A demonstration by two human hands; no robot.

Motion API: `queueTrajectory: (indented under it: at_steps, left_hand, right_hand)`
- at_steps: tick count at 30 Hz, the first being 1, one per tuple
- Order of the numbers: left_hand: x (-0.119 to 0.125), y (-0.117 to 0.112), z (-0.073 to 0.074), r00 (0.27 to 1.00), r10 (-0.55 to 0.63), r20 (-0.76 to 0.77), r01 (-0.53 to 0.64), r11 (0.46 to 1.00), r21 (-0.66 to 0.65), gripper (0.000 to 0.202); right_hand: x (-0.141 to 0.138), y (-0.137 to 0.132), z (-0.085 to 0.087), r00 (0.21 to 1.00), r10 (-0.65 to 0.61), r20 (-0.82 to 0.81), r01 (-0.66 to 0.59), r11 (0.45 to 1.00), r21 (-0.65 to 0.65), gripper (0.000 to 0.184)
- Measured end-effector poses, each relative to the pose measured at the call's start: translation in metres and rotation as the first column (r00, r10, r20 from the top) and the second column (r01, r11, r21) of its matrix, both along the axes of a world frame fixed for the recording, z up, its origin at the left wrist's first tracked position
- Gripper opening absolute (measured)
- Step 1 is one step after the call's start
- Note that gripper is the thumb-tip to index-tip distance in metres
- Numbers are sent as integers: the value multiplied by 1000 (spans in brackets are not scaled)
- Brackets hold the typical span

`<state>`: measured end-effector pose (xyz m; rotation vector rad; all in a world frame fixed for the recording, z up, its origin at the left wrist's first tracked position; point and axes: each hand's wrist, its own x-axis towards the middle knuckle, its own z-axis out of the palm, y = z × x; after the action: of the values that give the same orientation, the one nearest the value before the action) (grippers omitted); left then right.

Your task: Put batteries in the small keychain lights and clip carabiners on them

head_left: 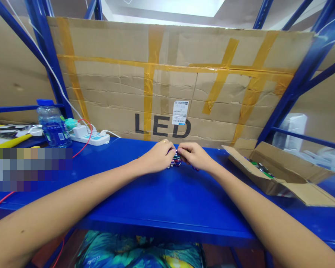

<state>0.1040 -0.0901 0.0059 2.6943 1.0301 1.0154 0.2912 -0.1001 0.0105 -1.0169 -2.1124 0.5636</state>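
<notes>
My left hand (162, 156) is closed, its thumb and fingers pinched together over the middle of the blue tabletop (162, 197). Facing it, my right hand (194, 155) makes the same kind of pinch, and the fingertips of both almost meet. Whatever they grip is too small and too covered to name. Just below the fingertips lies a little heap of thin, shiny coloured pieces (175, 161), with red, green and silver among them. The hands partly hide this heap, and a few bits show beside my right hand.
An open cardboard box (281, 186) with small green and dark items stands at right. At left are a blue-capped bottle (53, 124), a white power strip (96, 139) with plugs, and a red cable (82, 149). A large taped cardboard sheet (114, 89) rises behind.
</notes>
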Motion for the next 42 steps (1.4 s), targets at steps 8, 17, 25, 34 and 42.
queueTrajectory:
  at_steps: [8,17,25,34,42]
  left_hand:
    - [-6,3,1,998,-37,-54,29,990,-135,19]
    - [-3,3,-1,999,-21,-25,20,999,-33,26]
    - [-5,3,6,993,-41,-108,20,982,-190,28]
    - [-5,3,0,994,-58,-89,61,998,29,25]
    - [-7,5,0,987,-28,-161,45,993,105,26]
  right_hand:
    - [2,1,-2,999,39,5,-38,993,-112,33]
    - [-2,-2,1,1000,-13,14,13,999,-32,33]
    - [-3,-1,-2,996,-40,81,36,998,47,29]
    - [-5,-3,-2,995,-15,-95,3,992,-123,30]
    - [-9,-3,-4,990,-30,-138,8,988,-154,30]
